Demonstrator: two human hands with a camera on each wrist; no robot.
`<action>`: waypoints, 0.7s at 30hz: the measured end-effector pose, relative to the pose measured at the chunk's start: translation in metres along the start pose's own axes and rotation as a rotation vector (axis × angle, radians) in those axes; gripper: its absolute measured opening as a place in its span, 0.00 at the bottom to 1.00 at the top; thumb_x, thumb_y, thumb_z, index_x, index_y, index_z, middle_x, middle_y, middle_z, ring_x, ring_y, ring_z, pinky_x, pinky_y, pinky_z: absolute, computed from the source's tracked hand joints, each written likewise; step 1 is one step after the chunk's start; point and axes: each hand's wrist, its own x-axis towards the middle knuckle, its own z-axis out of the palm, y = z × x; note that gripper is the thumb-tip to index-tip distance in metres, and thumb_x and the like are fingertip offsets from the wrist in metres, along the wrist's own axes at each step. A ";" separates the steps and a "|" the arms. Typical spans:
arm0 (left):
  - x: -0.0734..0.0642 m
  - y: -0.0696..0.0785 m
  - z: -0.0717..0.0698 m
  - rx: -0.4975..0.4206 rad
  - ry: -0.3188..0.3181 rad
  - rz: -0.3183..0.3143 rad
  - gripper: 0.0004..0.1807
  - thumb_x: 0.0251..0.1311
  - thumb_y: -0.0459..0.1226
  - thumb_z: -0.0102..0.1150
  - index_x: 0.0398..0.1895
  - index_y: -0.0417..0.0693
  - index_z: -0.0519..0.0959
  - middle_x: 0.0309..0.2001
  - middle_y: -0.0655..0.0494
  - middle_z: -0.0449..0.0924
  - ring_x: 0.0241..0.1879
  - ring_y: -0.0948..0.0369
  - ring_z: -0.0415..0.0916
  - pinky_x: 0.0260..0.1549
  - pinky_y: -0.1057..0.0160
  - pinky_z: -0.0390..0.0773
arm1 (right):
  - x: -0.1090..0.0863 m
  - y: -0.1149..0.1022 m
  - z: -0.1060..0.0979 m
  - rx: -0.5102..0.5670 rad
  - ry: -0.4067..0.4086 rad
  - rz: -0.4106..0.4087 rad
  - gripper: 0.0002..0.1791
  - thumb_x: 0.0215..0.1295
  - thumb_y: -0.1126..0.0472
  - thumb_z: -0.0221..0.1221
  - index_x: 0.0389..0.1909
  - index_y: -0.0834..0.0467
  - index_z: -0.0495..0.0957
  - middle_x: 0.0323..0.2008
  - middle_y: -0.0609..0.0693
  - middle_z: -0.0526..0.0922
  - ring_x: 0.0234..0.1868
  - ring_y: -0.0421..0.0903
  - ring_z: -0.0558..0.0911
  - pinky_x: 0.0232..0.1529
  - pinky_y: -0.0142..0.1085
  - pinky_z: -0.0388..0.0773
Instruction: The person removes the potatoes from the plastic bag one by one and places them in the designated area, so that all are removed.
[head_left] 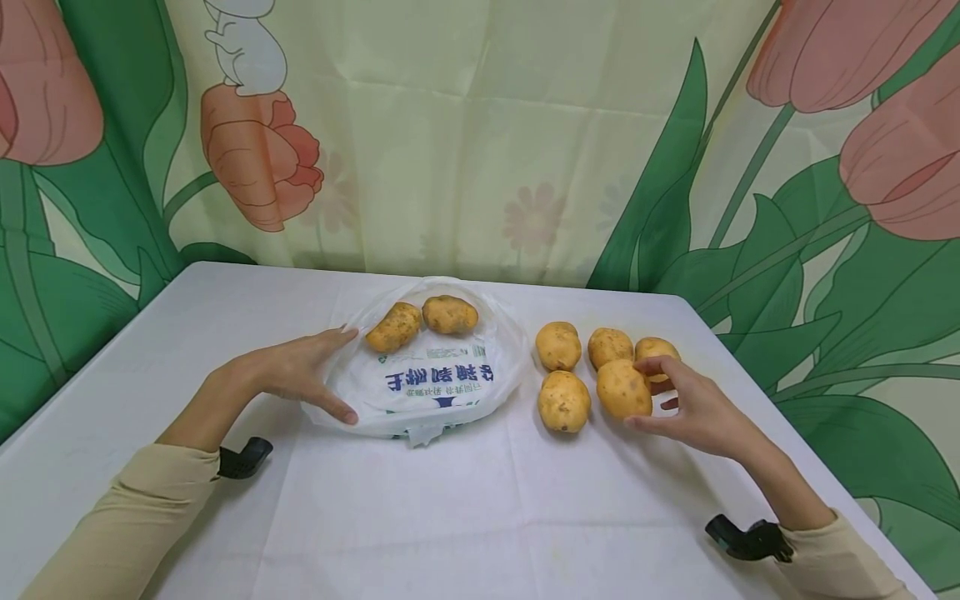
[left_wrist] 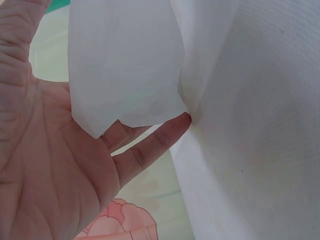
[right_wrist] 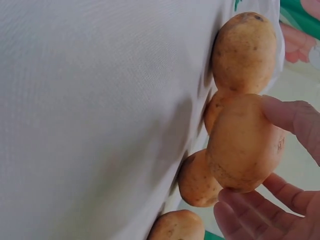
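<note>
My right hand (head_left: 693,408) holds a potato (head_left: 625,389) between thumb and fingertips. In the right wrist view, that potato (right_wrist: 245,142) hangs a little off the cloth, in front of the other potatoes. To its left lies another potato (head_left: 564,402), with more behind, such as the potato (head_left: 558,346) at the back left. A white plastic bag (head_left: 390,400) with printing lies at mid-table, two potatoes (head_left: 450,315) on its far part. My left hand (head_left: 300,375) is at the bag's left edge, thumb and fingers spread. In the left wrist view, a flap of white plastic (left_wrist: 127,65) crosses before the palm.
A white cloth covers the table (head_left: 420,525). Behind it hangs a curtain (head_left: 465,167) printed with tulips and leaves. A small black device (head_left: 243,458) sits at the left wrist, and a similar black device (head_left: 746,537) at the right.
</note>
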 end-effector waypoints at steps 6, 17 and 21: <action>0.001 0.000 0.000 0.001 -0.004 -0.006 0.77 0.39 0.65 0.80 0.81 0.35 0.44 0.79 0.27 0.41 0.77 0.31 0.43 0.71 0.30 0.51 | -0.002 0.001 0.000 -0.002 -0.023 0.002 0.41 0.54 0.53 0.78 0.62 0.67 0.68 0.57 0.63 0.78 0.52 0.59 0.81 0.47 0.51 0.85; -0.001 0.001 0.000 0.004 0.002 0.009 0.76 0.39 0.64 0.80 0.81 0.34 0.45 0.79 0.27 0.42 0.77 0.31 0.44 0.72 0.30 0.51 | -0.003 0.003 0.003 0.001 -0.067 0.031 0.42 0.54 0.51 0.77 0.62 0.68 0.69 0.58 0.64 0.77 0.51 0.57 0.81 0.47 0.51 0.85; -0.001 0.001 0.000 0.002 0.001 0.007 0.77 0.39 0.64 0.80 0.81 0.34 0.44 0.79 0.27 0.42 0.77 0.31 0.43 0.72 0.30 0.51 | -0.003 0.003 0.003 -0.004 -0.077 0.043 0.42 0.54 0.51 0.78 0.62 0.68 0.69 0.58 0.64 0.77 0.51 0.57 0.81 0.46 0.51 0.85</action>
